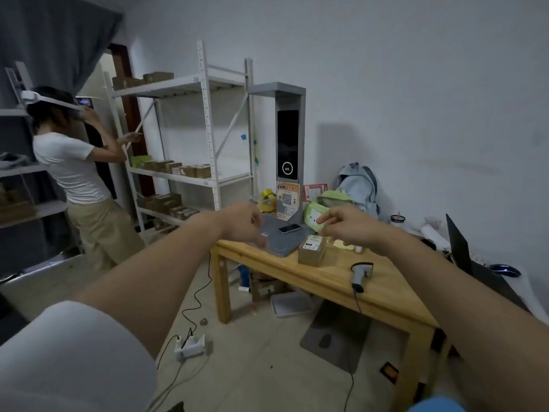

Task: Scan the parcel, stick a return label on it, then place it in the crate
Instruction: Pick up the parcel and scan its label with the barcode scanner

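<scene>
Wooden table (pixel 323 281) bears a labelled brown parcel (pixel 312 250); both hands hover empty, fingers loosely curled.

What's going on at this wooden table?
A person reaches both arms over the wooden table. The left hand hovers over a grey scanning stand; the right hand pinches something small, too blurred to identify. A small cardboard parcel sits untouched, the handheld scanner lying nearby.

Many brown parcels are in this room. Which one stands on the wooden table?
The small brown parcel with a white label on top, beside the grey scanner base. It is alone on the table; the others sit on the white shelves.
</scene>
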{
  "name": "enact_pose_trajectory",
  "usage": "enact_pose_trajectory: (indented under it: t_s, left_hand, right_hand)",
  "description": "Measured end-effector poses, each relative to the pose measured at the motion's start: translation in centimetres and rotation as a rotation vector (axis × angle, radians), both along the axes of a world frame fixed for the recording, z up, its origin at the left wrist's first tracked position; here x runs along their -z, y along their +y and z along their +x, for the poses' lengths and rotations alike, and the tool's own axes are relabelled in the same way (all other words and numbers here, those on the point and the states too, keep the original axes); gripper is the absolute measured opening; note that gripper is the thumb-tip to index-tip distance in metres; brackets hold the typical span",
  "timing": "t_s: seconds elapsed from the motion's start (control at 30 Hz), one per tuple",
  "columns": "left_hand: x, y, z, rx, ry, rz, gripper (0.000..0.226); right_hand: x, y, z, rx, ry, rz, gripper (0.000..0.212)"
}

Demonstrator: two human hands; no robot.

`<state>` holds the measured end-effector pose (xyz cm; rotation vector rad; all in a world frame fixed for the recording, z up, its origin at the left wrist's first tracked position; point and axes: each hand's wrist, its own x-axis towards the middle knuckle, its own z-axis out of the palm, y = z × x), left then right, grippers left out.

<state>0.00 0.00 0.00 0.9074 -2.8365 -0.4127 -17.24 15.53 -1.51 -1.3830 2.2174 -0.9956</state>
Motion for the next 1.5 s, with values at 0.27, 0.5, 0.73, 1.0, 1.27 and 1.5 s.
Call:
enact_pose_trajectory:
  t_s: [0.27, 0.5, 0.73, 1.0, 1.27, 1.5]
  left_hand:
    - [1.2, -6.8, -6.0, 0.005, -0.023, 0.012, 0.040]
    - [-0.1, -14.5, -12.2, 0.018, -0.089, 0.071, 0.037]
    - [1.1, -20.2, -16.6, 0.018, -0.056, 0.134, 0.048]
    - [2.4, -26.2, -21.5, 0.092, 0.007, 0.146, 0.040]
    - [1.8, -33.8, -29.7, 0.215, 0.386, 0.156, 0.017]
    - [1.3, -41.1, -36.8, 0.357, 0.346, 0.223, 0.015]
  right_hand:
    - [1.7, -5.9, -6.0, 0.062, 0.268, 0.152, 0.039]
    - [-0.4, -12.6, -12.4, 0.057, 0.305, 0.181, 0.040]
    - [-1.3, -18.1, -17.5, 0.088, 0.430, 0.233, 0.044]
    - [0.3, -22.8, -21.4, 0.133, 0.385, 0.203, 0.046]
    - [1.0, -29.2, -26.4, 0.332, 0.290, -0.098, 0.055]
    - [0.6, -34.4, -30.0, 0.457, 0.205, -0.158, 0.039]
